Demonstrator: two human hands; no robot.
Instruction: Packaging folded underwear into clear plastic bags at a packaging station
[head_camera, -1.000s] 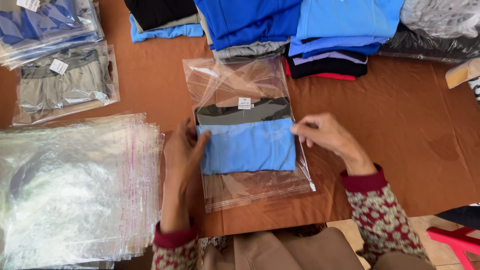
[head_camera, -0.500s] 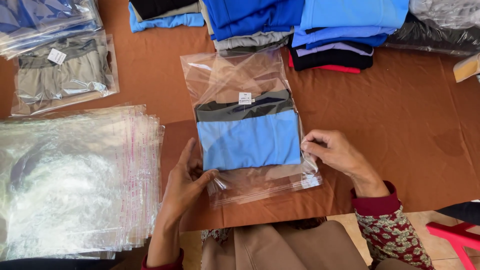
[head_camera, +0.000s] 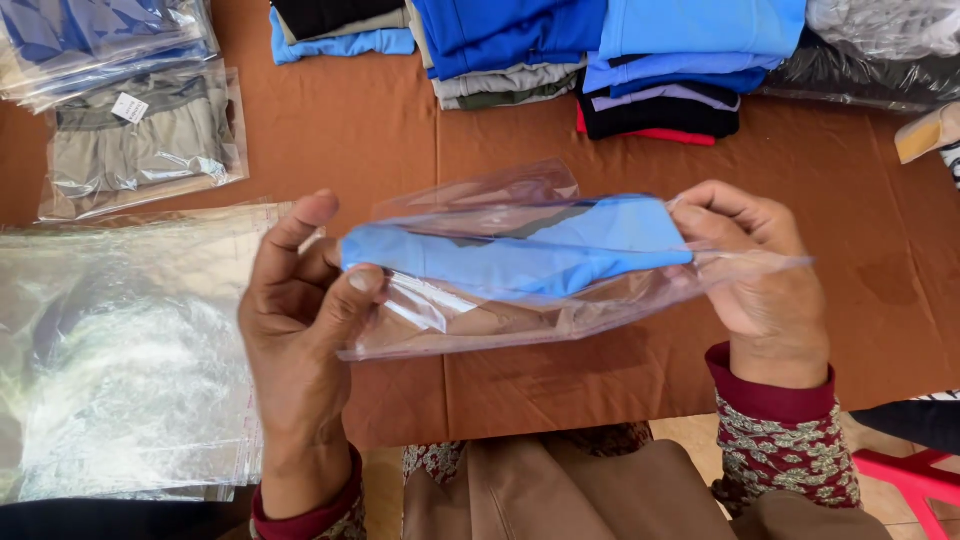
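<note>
A clear plastic bag (head_camera: 500, 315) with a folded light-blue garment (head_camera: 520, 250) inside is lifted off the brown table and held flat between both hands. My left hand (head_camera: 300, 320) pinches the bag's left end with thumb and fingers. My right hand (head_camera: 755, 270) grips its right end. The bag's open flap points away from me.
A stack of empty clear bags (head_camera: 120, 350) lies at the left. Bagged garments (head_camera: 140, 140) lie at the far left. Folded blue, grey and black clothes (head_camera: 610, 60) are piled along the far edge of the brown table (head_camera: 900, 270). A red stool (head_camera: 915, 480) stands at the lower right.
The bagged garment lay flat on the table under my hands; now both hands have lifted it and tilted it edge-on toward me.
</note>
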